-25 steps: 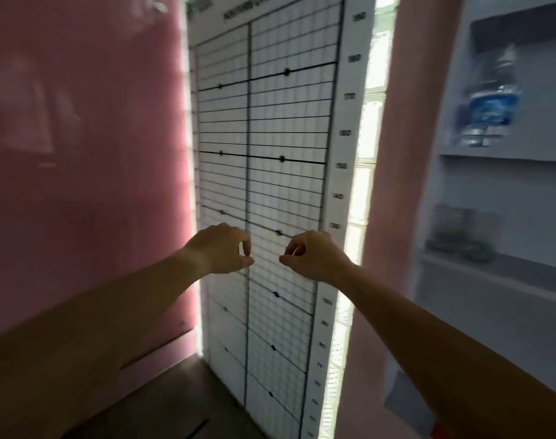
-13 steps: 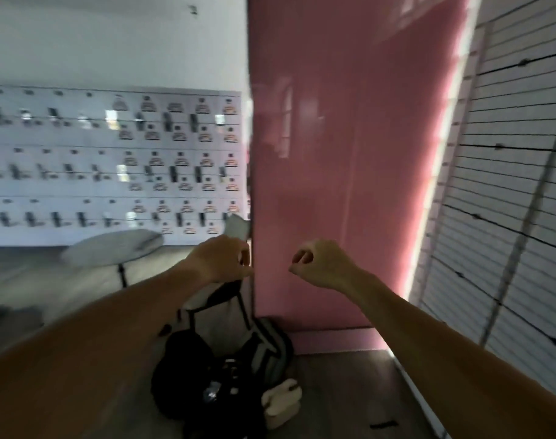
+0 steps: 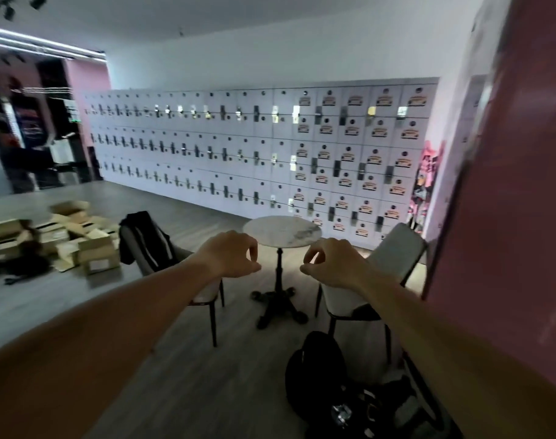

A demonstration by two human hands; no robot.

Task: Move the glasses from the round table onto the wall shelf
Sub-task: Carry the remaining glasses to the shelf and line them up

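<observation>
Head view shows both arms stretched forward, the left hand point(image 3: 230, 255) and right hand point(image 3: 329, 264) side by side, each with fingers curled toward the thumb and holding nothing. Between and beyond them stands the round table point(image 3: 282, 231) on its dark pedestal — no glasses can be made out on its pale marble top. Chairs flank it: one draped with a dark jacket point(image 3: 143, 239) on the left, a white-backed chair point(image 3: 393, 251) on the right. A black bag point(image 3: 317, 369) lies on the floor nearby — lockers point(image 3: 254, 147) line the far wall
</observation>
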